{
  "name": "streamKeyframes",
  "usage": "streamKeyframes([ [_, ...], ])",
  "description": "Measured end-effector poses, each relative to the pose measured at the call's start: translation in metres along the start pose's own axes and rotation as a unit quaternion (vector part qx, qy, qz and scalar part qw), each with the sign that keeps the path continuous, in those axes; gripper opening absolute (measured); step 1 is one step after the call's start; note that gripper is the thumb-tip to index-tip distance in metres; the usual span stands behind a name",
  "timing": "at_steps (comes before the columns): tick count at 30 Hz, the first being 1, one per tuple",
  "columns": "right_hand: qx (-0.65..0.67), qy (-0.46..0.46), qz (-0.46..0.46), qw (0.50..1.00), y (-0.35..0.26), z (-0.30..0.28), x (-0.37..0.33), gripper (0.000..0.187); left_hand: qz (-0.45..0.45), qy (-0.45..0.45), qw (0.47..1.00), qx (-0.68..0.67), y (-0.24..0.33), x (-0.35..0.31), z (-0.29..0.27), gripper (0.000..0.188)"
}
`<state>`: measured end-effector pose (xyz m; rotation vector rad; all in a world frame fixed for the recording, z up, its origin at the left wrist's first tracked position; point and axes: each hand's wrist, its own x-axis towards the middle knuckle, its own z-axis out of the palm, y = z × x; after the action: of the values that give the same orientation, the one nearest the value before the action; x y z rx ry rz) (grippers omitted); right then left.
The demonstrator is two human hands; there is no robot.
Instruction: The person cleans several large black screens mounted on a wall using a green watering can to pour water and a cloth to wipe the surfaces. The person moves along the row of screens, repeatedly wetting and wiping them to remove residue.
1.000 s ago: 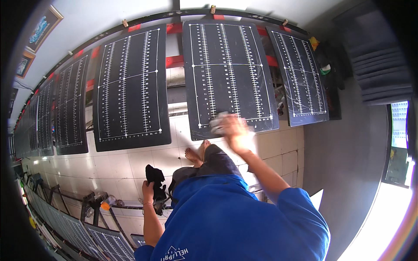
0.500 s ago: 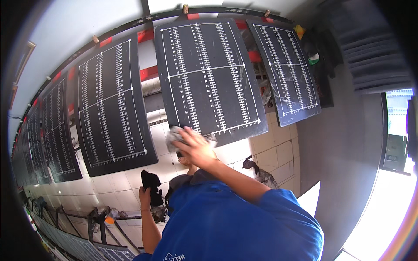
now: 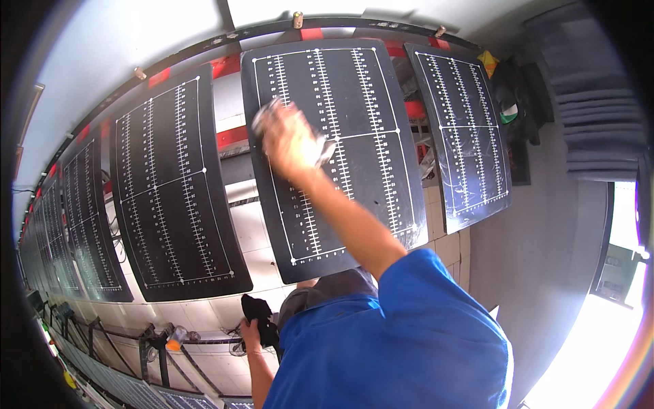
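Note:
A black board point(image 3: 368, 191) printed with white scales and a white outline hangs tilted in front of me. My right hand point(image 3: 291, 144) presses a crumpled grey-and-white rag point(image 3: 327, 153) against its left side, around the board's mid-height. Motion blurs the fingers a little, but they are bent over the cloth. Down by my waist, my left hand point(image 3: 251, 334) grips a black cloth point(image 3: 257, 311), apart from the board.
Similar boards flank it: one on the right point(image 3: 470, 163), another on the left point(image 3: 174, 211), and several farther left. A black rail point(image 3: 197, 49) with red parts runs behind their tops. A dark metal frame point(image 3: 146, 351) stands at lower left. Pale tiles cover the floor.
My right hand has swept the rag up from the board's lower edge to its middle left. My left hand still holds the black cloth. The view has shifted slightly.

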<state>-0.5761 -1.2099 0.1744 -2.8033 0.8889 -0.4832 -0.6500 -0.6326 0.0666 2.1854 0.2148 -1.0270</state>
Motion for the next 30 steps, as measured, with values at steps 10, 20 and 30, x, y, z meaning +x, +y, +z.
streamKeyframes([
  [10, -0.047, 0.08, 0.109, 0.99, 0.16, -0.071, -0.116, 0.044, 0.006, 0.089, 0.993, 0.074, -0.067, -0.012, -0.002, 0.031],
  [20, -0.056, 0.171, -0.017, 0.984, 0.102, 0.114, 0.172, 0.05, 0.009, 0.058, 0.998, -0.026, -0.01, -0.02, 0.033, 0.024],
  [30, 0.204, -0.152, -0.236, 0.938, -0.035, -0.045, -0.11, 0.052, 0.012, 0.117, 0.993, -0.015, 0.067, -0.016, 0.031, 0.025],
])
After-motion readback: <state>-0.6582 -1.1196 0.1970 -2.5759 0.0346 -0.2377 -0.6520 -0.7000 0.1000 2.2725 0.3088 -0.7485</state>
